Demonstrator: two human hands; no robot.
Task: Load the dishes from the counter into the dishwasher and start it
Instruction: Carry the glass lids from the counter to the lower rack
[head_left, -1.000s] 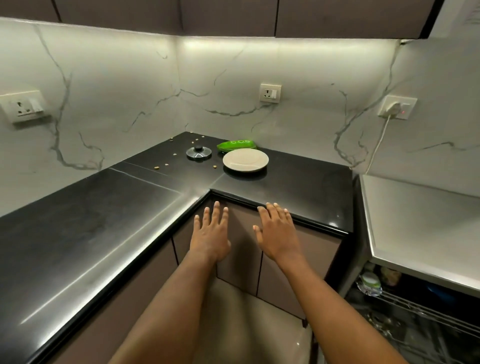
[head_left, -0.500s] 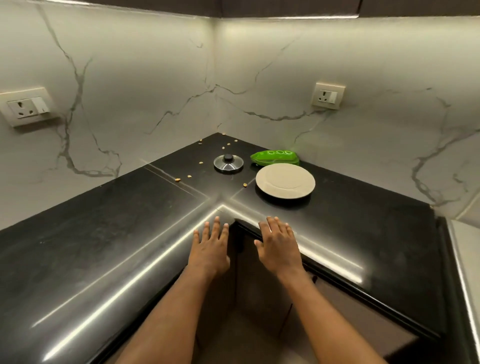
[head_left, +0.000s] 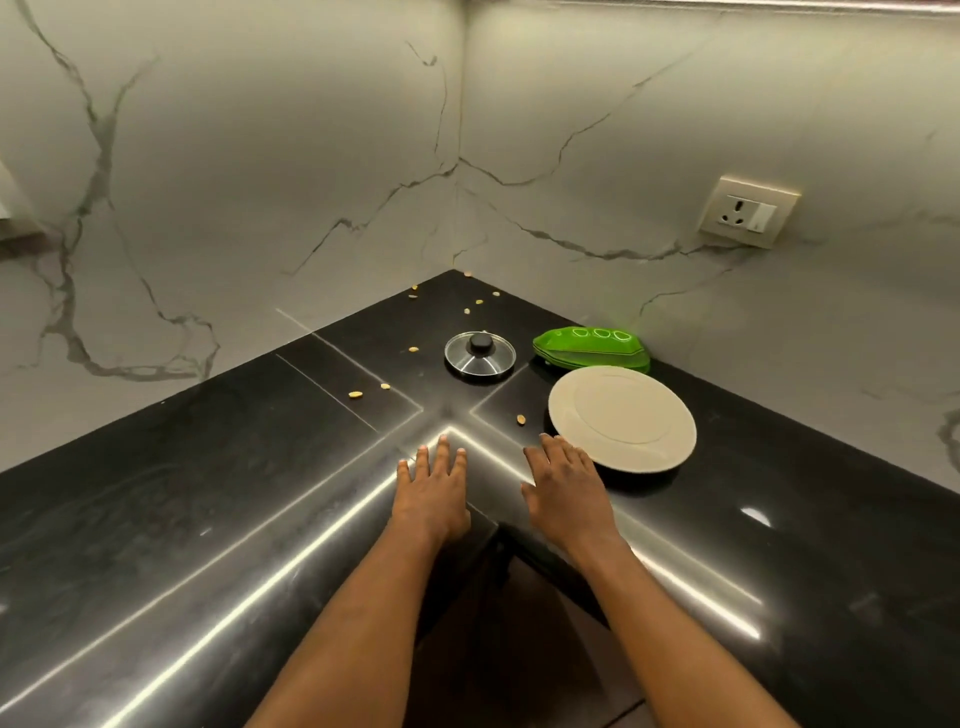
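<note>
Dishes: 1 white plate (head_left: 622, 418), 1 small metal lid (head_left: 480, 354) and green trays (head_left: 592, 349) behind the plate, all on the desk (head_left: 208, 493).
Left hand (head_left: 434, 493): flat, fingers straight, holds nothing, over the desk corner.
Right hand (head_left: 563, 486): flat and empty too, just beside the plate; touching or not, I cannot tell.
Done: nothing yet, I think.
Left to do: carry every dish to the dishwasher, not in view, then start it.

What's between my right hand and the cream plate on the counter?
Nothing visible. The right hand has fingertips at the near-left rim of the cream plate; the steel lid and green dishes lie farther back.
</note>
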